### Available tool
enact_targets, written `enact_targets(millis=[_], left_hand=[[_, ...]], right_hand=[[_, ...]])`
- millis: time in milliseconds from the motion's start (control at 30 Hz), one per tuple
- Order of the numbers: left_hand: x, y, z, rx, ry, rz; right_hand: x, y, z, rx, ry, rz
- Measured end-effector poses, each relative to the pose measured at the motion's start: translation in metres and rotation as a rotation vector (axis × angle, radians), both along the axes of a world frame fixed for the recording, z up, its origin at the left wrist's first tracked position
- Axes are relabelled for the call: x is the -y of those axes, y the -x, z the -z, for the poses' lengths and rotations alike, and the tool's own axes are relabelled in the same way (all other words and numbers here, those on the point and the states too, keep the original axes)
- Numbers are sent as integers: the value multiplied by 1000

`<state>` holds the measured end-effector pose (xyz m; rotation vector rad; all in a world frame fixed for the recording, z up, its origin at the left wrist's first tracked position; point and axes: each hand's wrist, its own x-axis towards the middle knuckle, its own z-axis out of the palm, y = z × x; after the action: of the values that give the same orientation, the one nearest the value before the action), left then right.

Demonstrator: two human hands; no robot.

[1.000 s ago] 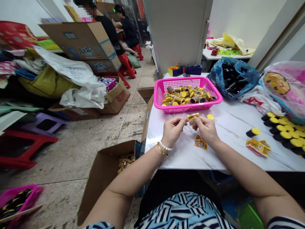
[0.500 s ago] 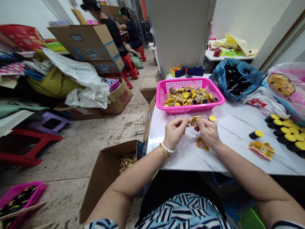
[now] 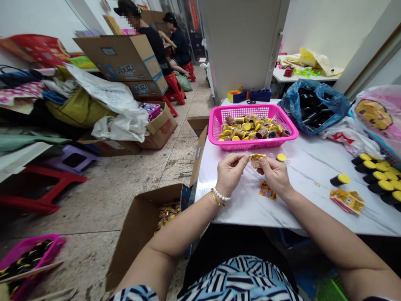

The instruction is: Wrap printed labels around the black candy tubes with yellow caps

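The 2 hands are close to each other above the tabletop (image 3: pixel 238 211), with 1 small yellow printed label (image 3: pixel 256 160) between them. The right hand (image 3: pixel 275 173) clamps the label's right part between thumb and fingers; the left hand (image 3: pixel 230 173) has its fingertips pinched at the label's left edge. A pearl bracelet (image 3: pixel 222 195) and a gold bangle (image 3: pixel 216 197) circle the left wrist.

Just below the right hand, on the tabletop, lies more printed label material (image 3: pixel 267 190); whether it is 1 piece or several, I cannot tell. Just beyond the right hand is a small container with a yellow top (image 3: pixel 281 158), and beside it a thin ring (image 3: pixel 288 161). Another ring (image 3: pixel 317 184) lies farther to the right of that hand.

Beyond both hands, near them, sits a pink basket (image 3: pixel 257 145) holding many small yellow-wrapped containers (image 3: pixel 247 127). Well to the right of the right hand are 1 black container with a yellow lid (image 3: pixel 340 180), a loose pile of yellow printed pieces (image 3: pixel 347 201) and, farther out, rows of similar black containers (image 3: pixel 380 177). A blue plastic bag (image 3: pixel 332 125) full of black items stands beyond the right hand, right of the basket. Left of the left hand, below the tabletop, is an open carton (image 3: pixel 131 234).
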<state>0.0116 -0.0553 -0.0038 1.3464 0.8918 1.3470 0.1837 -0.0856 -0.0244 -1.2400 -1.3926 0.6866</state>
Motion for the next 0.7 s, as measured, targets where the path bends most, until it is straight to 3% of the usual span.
enact_targets(millis=[300, 467, 600, 700], left_hand=[[-4, 3, -7, 10, 184, 146], [-4, 5, -9, 44, 183, 160], [0, 3, -9, 2, 146, 237], [1, 3, -8, -51, 70, 153]], right_hand=[[1, 3, -4, 160, -107, -39], [2, 0, -8, 95, -111, 43], [4, 0, -9, 179, -201, 73], [5, -2, -15, 277, -253, 79]])
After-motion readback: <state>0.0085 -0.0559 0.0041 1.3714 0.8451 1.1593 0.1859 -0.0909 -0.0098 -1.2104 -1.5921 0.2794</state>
